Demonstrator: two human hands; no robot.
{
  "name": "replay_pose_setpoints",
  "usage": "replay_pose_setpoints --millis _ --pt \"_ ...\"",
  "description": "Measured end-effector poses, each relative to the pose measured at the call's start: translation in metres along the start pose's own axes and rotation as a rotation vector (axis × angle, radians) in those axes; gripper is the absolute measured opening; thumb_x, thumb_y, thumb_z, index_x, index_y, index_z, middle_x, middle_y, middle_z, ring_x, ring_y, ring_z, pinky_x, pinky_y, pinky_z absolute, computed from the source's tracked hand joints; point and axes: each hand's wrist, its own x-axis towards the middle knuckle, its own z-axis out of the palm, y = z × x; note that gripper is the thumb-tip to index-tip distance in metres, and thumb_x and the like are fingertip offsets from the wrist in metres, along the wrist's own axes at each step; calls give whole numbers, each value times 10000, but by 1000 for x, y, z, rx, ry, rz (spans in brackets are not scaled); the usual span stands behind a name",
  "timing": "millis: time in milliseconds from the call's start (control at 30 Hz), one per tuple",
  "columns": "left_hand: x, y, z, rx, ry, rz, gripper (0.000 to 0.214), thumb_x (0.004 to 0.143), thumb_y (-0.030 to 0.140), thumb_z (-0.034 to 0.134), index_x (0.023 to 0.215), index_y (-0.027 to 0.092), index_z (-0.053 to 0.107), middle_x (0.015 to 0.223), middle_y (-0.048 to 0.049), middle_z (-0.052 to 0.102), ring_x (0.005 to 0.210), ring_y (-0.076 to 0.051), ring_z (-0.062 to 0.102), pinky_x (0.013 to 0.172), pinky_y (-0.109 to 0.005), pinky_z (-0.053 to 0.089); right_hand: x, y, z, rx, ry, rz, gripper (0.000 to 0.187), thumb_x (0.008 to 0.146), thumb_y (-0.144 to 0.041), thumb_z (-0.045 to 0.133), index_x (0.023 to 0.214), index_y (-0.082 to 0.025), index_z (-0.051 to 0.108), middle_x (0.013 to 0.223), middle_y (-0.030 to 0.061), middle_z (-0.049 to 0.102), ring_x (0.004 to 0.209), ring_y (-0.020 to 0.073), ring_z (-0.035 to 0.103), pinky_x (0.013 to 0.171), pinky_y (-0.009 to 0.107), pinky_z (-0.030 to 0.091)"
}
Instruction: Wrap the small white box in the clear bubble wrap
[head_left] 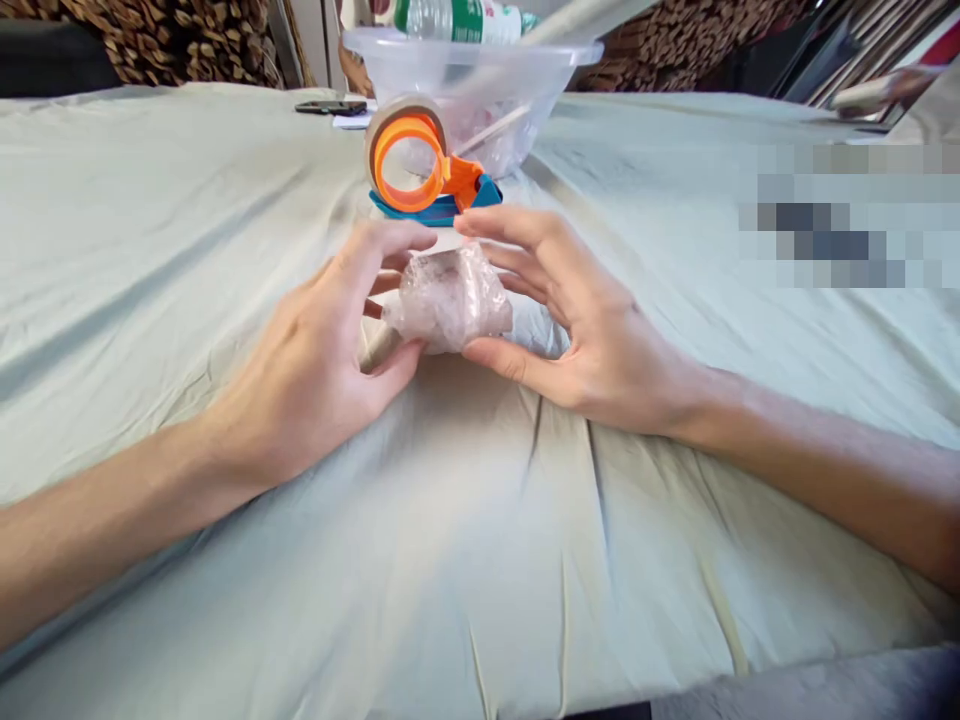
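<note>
Between my two hands is a small bundle of crumpled clear plastic wrap point(454, 295), which looks like bubble wrap with a shiny strip across it. My left hand point(322, 340) curves around its left end, thumb at the lower edge and fingers behind. From the other side, my right hand point(577, 310) grips it with the thumb low at the front and the index finger arched over the top. What is inside the wrap cannot be made out. Just beyond the fingertips stands an orange and blue tape dispenser point(450, 182) with a roll of tape point(373, 150).
Behind the dispenser is a clear plastic tub point(540, 95) with a green-labelled bottle point(469, 20) across its top. A dark phone point(330, 107) lies to the tub's left. A pale, wrinkled cloth point(420, 560) covers the table. Stacked firewood point(191, 45) lines the back.
</note>
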Motion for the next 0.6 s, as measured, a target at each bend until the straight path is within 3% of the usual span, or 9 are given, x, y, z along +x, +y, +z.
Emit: replay_pose_setpoints --millis 133,233,300,433,600 --pt "3 -3 -3 116 -67 -125 510 1020 313 699 1523 242 649 1416 -59 798 1178 -288 798 1087 -477 658 2 4 -1 -69 31 56 498 1057 -409 752 1519 -280 616 1619 85 666 1527 313 644 1349 534 539" --pt "4 -4 -4 129 -52 -86 517 1052 298 678 1568 259 648 1541 -16 753 1352 -282 747 1240 -481 576 2 4 -1 -128 75 77 475 1040 -493 771 1470 -318 672 1567 54 706 1479 347 672 1309 566 570" --pt "4 -4 -4 75 -25 -47 563 1034 292 707 1589 258 620 1600 -12 719 1439 -268 712 1270 -443 555 2 2 -1 -126 85 93 471 1065 -565 737 1474 -339 675 1593 41 695 1535 354 630 1339 570 538" --pt "3 0 -4 -2 38 8 654 936 243 828 1551 247 605 1610 -28 702 1454 -260 709 1149 -379 616 0 2 -3 -83 144 74 421 1134 -611 631 1462 -350 678 1653 22 650 1595 308 589 1402 482 456" --pt "1 1 -3 75 -14 -35 676 995 334 798 1619 225 562 1665 -68 666 1461 -290 708 1277 -453 558 -1 5 -5 -85 127 80 385 1168 -519 605 1504 -333 640 1698 19 613 1652 260 532 1441 452 400"
